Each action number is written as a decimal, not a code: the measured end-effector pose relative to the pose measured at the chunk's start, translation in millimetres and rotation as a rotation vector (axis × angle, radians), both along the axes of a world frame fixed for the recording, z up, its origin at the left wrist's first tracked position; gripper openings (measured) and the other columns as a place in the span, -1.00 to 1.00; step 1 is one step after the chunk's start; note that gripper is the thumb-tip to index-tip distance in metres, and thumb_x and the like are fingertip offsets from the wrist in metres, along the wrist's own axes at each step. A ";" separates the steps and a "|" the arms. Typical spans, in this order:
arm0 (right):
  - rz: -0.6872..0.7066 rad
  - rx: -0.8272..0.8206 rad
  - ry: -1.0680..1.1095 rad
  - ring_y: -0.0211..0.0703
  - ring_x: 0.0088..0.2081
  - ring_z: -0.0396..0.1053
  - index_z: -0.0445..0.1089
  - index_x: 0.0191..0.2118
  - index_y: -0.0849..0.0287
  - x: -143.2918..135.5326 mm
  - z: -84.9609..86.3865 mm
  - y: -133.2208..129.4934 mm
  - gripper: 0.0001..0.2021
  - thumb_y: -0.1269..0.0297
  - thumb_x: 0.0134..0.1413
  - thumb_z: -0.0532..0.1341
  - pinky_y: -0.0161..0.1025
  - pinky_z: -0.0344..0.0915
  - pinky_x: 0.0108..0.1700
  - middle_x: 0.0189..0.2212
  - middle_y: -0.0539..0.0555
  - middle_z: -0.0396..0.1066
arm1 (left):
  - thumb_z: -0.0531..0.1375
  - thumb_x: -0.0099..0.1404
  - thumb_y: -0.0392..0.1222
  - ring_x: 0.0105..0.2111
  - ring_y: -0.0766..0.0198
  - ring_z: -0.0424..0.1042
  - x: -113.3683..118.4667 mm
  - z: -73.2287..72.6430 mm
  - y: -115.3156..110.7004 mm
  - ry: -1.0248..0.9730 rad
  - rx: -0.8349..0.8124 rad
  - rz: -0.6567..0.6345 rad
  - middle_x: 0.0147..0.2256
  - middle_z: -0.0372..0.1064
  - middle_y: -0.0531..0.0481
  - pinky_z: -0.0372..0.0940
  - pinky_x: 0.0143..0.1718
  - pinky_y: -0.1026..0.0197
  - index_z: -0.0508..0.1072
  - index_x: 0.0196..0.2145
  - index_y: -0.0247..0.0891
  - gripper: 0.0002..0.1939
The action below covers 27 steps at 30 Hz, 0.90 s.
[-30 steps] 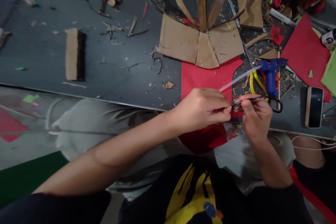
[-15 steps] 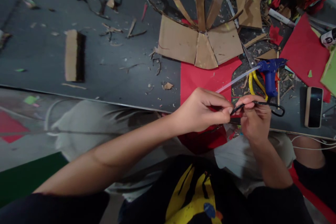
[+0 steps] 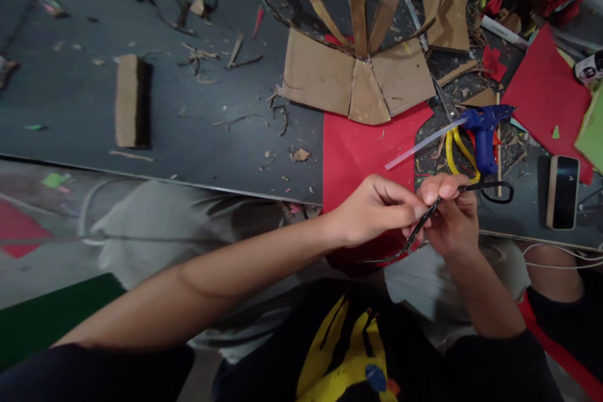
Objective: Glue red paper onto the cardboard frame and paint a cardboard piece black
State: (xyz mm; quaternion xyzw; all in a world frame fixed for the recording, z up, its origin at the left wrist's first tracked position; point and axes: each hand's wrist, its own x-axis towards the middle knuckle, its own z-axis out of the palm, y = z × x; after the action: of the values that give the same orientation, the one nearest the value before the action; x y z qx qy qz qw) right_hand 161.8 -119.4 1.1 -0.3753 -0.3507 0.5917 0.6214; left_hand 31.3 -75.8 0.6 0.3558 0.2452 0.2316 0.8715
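Note:
A thin black cord (image 3: 419, 226) runs between my hands at the table's front edge. Its right end curls into a small loop past my right fingers, and its other end hangs down over the red material below in a thin, loose tip. With thumb and forefinger, my left hand (image 3: 377, 210) pinches at the cord beside my right fingertips. My right hand (image 3: 455, 220) grips the cord between thumb and fingers, the loop sticking out to the right. Just beyond the hands lies a red sheet (image 3: 353, 151), partly under a folded cardboard piece (image 3: 325, 72) with upright strips.
Right of the red sheet, a blue glue gun (image 3: 484, 132) with a clear stick lies near yellow-handled scissors (image 3: 450, 151). A phone (image 3: 563, 193) rests near the front edge. A cardboard block (image 3: 126, 100) stands at left. Scraps and a white marker (image 3: 505, 32) litter the table.
My left hand has shifted slightly right and down to meet my right fingertips. The cord now bends downward between the hands, with its loose end showing below them.

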 end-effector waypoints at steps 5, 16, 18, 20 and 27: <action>0.024 -0.021 0.028 -0.37 -0.48 0.22 0.38 -0.44 -0.02 -1.8 1.5 0.8 -0.93 0.24 -0.02 0.30 -0.52 0.24 -0.59 -0.58 -0.11 0.23 | 0.24 -0.01 -0.28 -0.70 0.47 0.31 5.0 -4.5 -9.8 -0.114 -0.165 -0.025 -0.71 0.37 0.05 0.22 -0.63 0.45 0.46 -0.67 -0.37 -0.85; 0.228 0.106 0.133 -0.30 -0.52 0.13 0.16 -0.64 0.08 -2.7 -0.7 2.3 -0.66 0.18 0.02 0.26 -0.40 0.21 -0.42 -0.77 -0.13 0.01 | 0.27 -0.02 -0.33 -0.72 0.45 0.32 9.2 -8.9 -21.7 -0.341 -0.503 -0.223 -0.68 0.35 0.09 0.23 -0.75 0.48 0.43 -0.61 -0.40 -0.90; 0.225 0.124 0.089 -0.28 -0.54 0.11 0.14 -0.65 0.08 -0.7 1.3 3.2 -0.65 0.16 0.02 0.25 -0.37 0.20 -0.43 -0.79 -0.13 -0.04 | 0.30 0.01 -0.27 -0.72 0.46 0.33 7.1 -6.6 -18.1 -0.312 -0.433 -0.232 -0.69 0.35 0.08 0.22 -0.73 0.49 0.44 -0.60 -0.41 -0.84; 0.201 0.108 0.018 -0.26 -0.55 0.12 0.16 -0.66 0.06 1.3 3.7 4.2 -0.65 0.13 0.00 0.26 -0.34 0.22 -0.44 -0.80 -0.13 -0.05 | 0.32 0.03 -0.24 -0.70 0.46 0.34 3.9 -2.8 -12.7 -0.262 -0.359 -0.218 -0.68 0.36 0.08 0.28 -0.65 0.47 0.45 -0.58 -0.41 -0.82; 0.109 0.097 -0.104 -0.26 -0.50 0.21 0.19 -0.62 0.03 5.8 6.6 8.7 -0.69 0.11 -0.04 0.29 -0.32 0.31 -0.41 -0.72 -0.12 0.04 | 0.33 0.07 -0.13 -0.55 0.38 0.43 -4.6 9.0 2.4 -0.186 -0.216 -0.140 -0.56 0.42 0.02 0.35 -0.54 0.38 0.46 -0.51 -0.41 -0.75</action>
State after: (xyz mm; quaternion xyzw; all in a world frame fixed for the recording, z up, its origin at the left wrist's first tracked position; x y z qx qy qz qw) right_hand 167.7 -110.7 7.8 -0.3554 -0.4307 0.5866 0.5867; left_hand 26.6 -73.4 9.5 0.2532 0.1613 0.1746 0.9377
